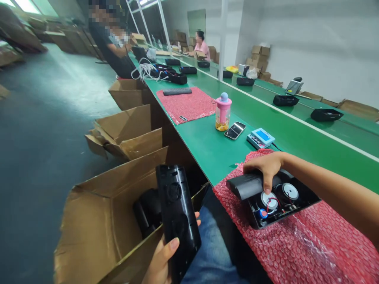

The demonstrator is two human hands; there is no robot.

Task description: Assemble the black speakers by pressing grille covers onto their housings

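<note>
My left hand grips a long black plastic speaker panel and holds it upright over an open cardboard box at my left knee; more black parts lie inside the box. My right hand rests palm down on a black speaker housing that lies open on red bubble wrap. Its fingers curl over a black tube-shaped part, and one fingertip touches a round speaker driver with red wires. A second driver sits beside it.
A green bench carries a pink bottle, a phone, a small blue-screen meter, another red mat and several black speakers. More open boxes line the floor at left. Other people sit farther along.
</note>
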